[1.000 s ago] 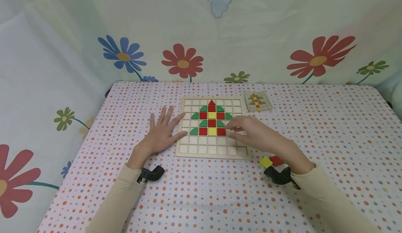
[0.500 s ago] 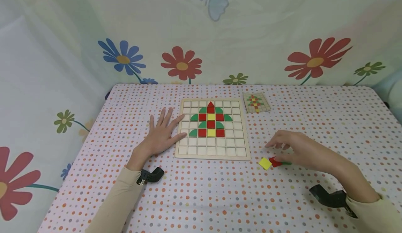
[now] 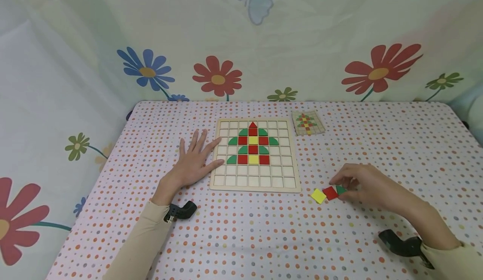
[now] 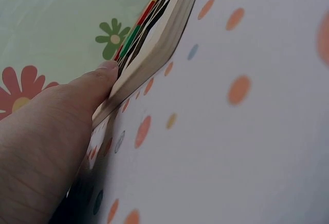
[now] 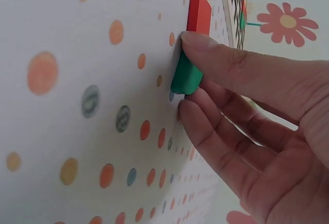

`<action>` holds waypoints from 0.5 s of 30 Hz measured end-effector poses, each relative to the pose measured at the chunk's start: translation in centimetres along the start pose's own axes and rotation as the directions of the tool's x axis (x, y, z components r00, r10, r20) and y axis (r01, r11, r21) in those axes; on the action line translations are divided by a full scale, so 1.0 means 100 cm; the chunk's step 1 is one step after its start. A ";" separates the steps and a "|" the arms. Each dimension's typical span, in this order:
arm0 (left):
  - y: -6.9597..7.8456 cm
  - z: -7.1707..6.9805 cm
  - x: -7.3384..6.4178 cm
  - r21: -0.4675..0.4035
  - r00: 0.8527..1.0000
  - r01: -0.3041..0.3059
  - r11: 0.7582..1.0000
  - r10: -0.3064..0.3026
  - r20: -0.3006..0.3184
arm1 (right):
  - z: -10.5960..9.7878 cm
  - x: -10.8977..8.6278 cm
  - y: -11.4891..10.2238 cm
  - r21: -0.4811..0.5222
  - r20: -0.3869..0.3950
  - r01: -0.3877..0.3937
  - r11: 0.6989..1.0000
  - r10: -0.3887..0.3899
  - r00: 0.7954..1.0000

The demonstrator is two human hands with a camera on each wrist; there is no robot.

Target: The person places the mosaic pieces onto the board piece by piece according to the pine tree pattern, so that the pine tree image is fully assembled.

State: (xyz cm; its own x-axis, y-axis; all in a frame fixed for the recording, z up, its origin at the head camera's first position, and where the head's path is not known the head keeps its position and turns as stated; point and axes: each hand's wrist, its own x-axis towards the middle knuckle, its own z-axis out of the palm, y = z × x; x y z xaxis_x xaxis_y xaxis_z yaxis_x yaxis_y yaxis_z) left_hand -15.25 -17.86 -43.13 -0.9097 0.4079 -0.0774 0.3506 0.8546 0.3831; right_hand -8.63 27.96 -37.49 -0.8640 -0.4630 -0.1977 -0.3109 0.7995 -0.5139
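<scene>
My left hand (image 3: 194,161) lies with fingers spread at the left edge of the wooden grid board (image 3: 216,186), thumb and forefinger touching its rim. In the left wrist view the thumb (image 4: 100,80) rests against the board's edge. Red, yellow and green tiles form a tree shape on the board. To the right, my right hand (image 3: 366,185) pinches a green tile (image 3: 341,189) with one rounded edge. In the right wrist view the thumb (image 5: 205,47) lies on the green tile, fingers curled at its other side. A red square tile (image 3: 330,193) sits against it.
A yellow square tile (image 3: 318,196) lies left of the red one on the dotted tablecloth (image 3: 241,238). Behind the board's right corner is a pattern card (image 3: 308,123) printed with a similar tree. A flowered cloth (image 3: 320,41) hangs behind the table.
My right hand has left the right side of the board, moved right and towards me to the loose tiles, and closed on the green tile. The left hand has stayed put.
</scene>
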 end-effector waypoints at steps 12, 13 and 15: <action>0.000 0.000 0.000 -0.001 1.000 -0.003 1.000 0.003 0.000 | -0.002 0.005 -0.003 0.002 -0.005 -0.032 0.999 0.032 0.999; 0.000 0.000 0.000 -0.001 1.000 -0.001 1.000 0.001 0.002 | -0.002 0.005 -0.002 0.007 -0.007 -0.031 0.999 0.031 0.999; 0.000 0.000 0.000 -0.003 1.000 -0.002 1.000 0.002 0.001 | -0.001 0.004 -0.001 0.019 -0.025 -0.024 1.000 0.025 0.999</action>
State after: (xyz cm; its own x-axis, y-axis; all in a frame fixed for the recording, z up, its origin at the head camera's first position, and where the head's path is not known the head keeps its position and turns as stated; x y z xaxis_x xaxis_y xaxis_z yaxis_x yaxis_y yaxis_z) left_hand -15.30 -17.85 -43.10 -0.9088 0.4099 -0.0780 0.3516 0.8528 0.3862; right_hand -9.00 27.77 -37.41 -0.8810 -0.4335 -0.1895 -0.2824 0.8032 -0.5245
